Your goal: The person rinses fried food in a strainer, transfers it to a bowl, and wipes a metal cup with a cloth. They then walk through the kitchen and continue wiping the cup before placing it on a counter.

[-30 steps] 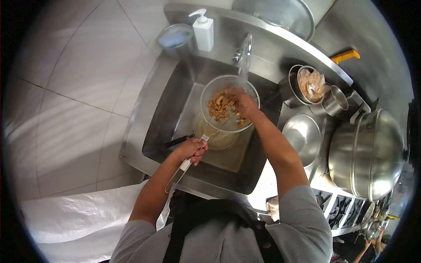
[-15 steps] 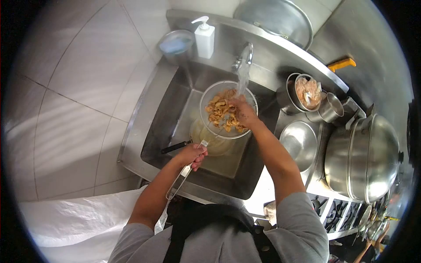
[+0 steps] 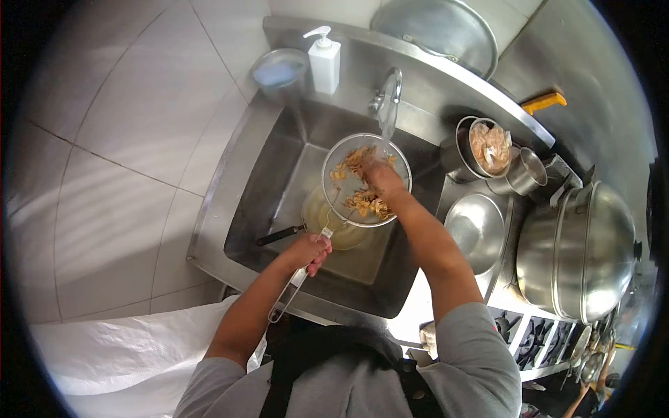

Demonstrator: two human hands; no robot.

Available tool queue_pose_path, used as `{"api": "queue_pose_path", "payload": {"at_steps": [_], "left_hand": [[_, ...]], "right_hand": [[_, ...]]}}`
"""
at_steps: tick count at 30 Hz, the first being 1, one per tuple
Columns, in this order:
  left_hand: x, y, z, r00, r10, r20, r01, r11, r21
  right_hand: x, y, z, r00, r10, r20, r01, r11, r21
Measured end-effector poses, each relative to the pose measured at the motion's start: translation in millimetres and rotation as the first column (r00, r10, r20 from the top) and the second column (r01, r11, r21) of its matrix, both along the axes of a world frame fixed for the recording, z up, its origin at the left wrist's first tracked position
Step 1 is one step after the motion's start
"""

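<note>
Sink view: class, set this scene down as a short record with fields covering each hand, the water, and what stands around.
Left hand: fingers closed around the handle of the strainer
Right hand: inside the strainer, among brown food pieces; grip hidden
Water: running from the tap into the strainer
In the sink: black handle, left of the strainer
Behind the sink: white pump bottle
Right of the sink: metal bowl, large pot

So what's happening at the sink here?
At the sink, a person's left hand grips the handle of a mesh strainer under the running faucet. The right hand is in among the brown food pieces inside it. Below, partly hidden by the strainer, a round vessel of cloudy liquid sits in the sink.
</note>
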State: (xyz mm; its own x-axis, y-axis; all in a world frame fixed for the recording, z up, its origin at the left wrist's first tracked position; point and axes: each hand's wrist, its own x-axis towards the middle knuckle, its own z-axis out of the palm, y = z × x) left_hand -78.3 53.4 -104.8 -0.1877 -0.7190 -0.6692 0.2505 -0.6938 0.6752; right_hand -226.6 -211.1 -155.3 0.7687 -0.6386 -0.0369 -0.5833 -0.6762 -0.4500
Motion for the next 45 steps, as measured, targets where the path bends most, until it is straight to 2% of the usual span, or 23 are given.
{"api": "queue_pose_path", "payload": {"at_steps": [3, 7, 9, 11, 13, 15, 18, 21, 22, 24, 25, 27, 28, 30, 33, 37, 39, 40, 41, 42, 43, 44, 45], "left_hand": [[4.2, -1.9, -1.6, 0.998, -0.007, -0.055, 0.006, 1.000, -0.006], [3.9, -3.0, -1.3, 0.993, -0.018, -0.118, 0.015, 1.000, -0.020], [0.5, -5.0, 0.7, 0.992, -0.017, -0.125, 0.014, 1.000, -0.019], [-3.9, -4.3, 6.8, 0.998, -0.062, -0.014, 0.061, 0.997, -0.053], [-9.1, -0.7, 8.7, 0.999, -0.045, -0.020, 0.044, 0.998, -0.041], [-9.3, 4.4, 4.8, 0.999, -0.030, -0.024, 0.030, 0.999, -0.028], [-5.0, 8.0, -4.7, 1.000, -0.005, -0.021, 0.005, 0.999, -0.032], [1.5, 8.7, 1.2, 0.998, -0.002, -0.059, 0.003, 1.000, 0.012], [2.2, 8.8, 1.1, 0.998, -0.008, -0.057, 0.008, 1.000, 0.002], [1.8, 9.4, 1.1, 0.998, -0.017, -0.056, 0.016, 1.000, -0.010], [0.8, 10.1, 1.4, 0.999, -0.036, -0.037, 0.035, 0.999, -0.034], [-3.3, 9.6, 3.2, 0.998, -0.058, -0.021, 0.057, 0.997, -0.055], [-6.2, 10.1, 5.1, 0.998, -0.041, -0.047, 0.039, 0.999, -0.034], [-9.2, 12.7, 0.5, 0.997, -0.025, -0.073, 0.025, 1.000, -0.007], [-2.8, 17.6, -13.8, 0.995, 0.004, -0.096, -0.005, 1.000, -0.007], [9.7, 18.3, -10.4, 0.988, 0.017, -0.151, -0.019, 1.000, -0.014], [13.8, 18.3, -5.9, 0.983, 0.023, -0.182, -0.027, 0.999, -0.019], [14.5, 20.2, -3.5, 0.984, 0.038, -0.172, -0.038, 0.999, 0.002], [10.2, 13.9, -0.5, 0.985, 0.021, -0.172, -0.020, 1.000, 0.010], [2.1, 12.3, 10.3, 0.991, 0.089, -0.099, -0.084, 0.995, 0.049], [-4.7, 6.7, 18.4, 0.995, 0.097, -0.029, -0.094, 0.992, 0.090], [-8.1, 2.4, 17.4, 0.997, 0.058, 0.042, -0.061, 0.996, 0.065], [-11.6, 5.6, 12.4, 0.994, 0.102, 0.044, -0.105, 0.992, 0.064]], "right_hand": [[-12.6, -9.5, 17.6, 0.989, 0.111, -0.100, -0.123, 0.985, -0.122], [-15.8, 12.9, 59.9, 0.987, 0.144, -0.076, -0.156, 0.971, -0.180], [-2.4, 33.5, 72.2, 0.999, 0.028, -0.032, -0.034, 0.979, -0.202], [8.5, 39.9, 63.6, 0.999, 0.001, -0.037, -0.010, 0.968, -0.250], [11.8, 35.0, 42.0, 0.999, -0.027, -0.041, 0.014, 0.957, -0.289], [14.7, 15.5, 8.6, 0.993, -0.005, 0.118, 0.022, 0.989, -0.143], [3.1, -6.4, -1.6, 0.988, -0.007, 0.156, 0.022, 0.995, -0.093], [-8.4, -13.0, 23.9, 0.952, 0.071, 0.299, -0.114, 0.985, 0.132], [-7.2, -8.0, 39.4, 0.952, 0.074, 0.298, -0.118, 0.985, 0.130], [-3.0, 9.6, 68.0, 0.974, 0.026, 0.224, -0.015, 0.999, -0.052], [2.1, 16.8, 71.2, 0.974, 0.024, 0.223, -0.012, 0.998, -0.055], [11.5, 28.9, 72.7, 0.965, 0.091, 0.245, 0.009, 0.924, -0.382], [13.6, 26.7, 59.6, 0.966, 0.087, 0.242, 0.011, 0.925, -0.379], [20.4, 12.4, 17.1, 0.993, 0.104, 0.049, -0.094, 0.979, -0.180], [20.7, -8.2, 10.4, 0.993, 0.090, -0.081, -0.091, 0.996, -0.016], [-0.6, 3.5, 50.4, 0.969, 0.246, 0.040, -0.244, 0.969, -0.041], [-11.3, 12.6, 56.4, 0.962, 0.270, 0.026, -0.256, 0.935, -0.247], [-5.5, 13.0, 51.1, 0.965, 0.202, 0.168, -0.223, 0.967, 0.122], [-1.1, 9.7, 42.7, 0.961, 0.057, 0.270, -0.182, 0.868, 0.463], [-7.1, 4.1, 40.0, 0.905, 0.298, 0.303, -0.329, 0.942, 0.058], [-3.0, -10.9, -26.1, 0.969, 0.199, 0.146, -0.201, 0.980, 0.000], [-6.6, -9.5, -19.6, 0.919, -0.044, 0.392, -0.043, 0.977, 0.210], [4.7, -32.0, -35.4, 0.996, 0.085, 0.002, -0.084, 0.984, 0.156]]}}
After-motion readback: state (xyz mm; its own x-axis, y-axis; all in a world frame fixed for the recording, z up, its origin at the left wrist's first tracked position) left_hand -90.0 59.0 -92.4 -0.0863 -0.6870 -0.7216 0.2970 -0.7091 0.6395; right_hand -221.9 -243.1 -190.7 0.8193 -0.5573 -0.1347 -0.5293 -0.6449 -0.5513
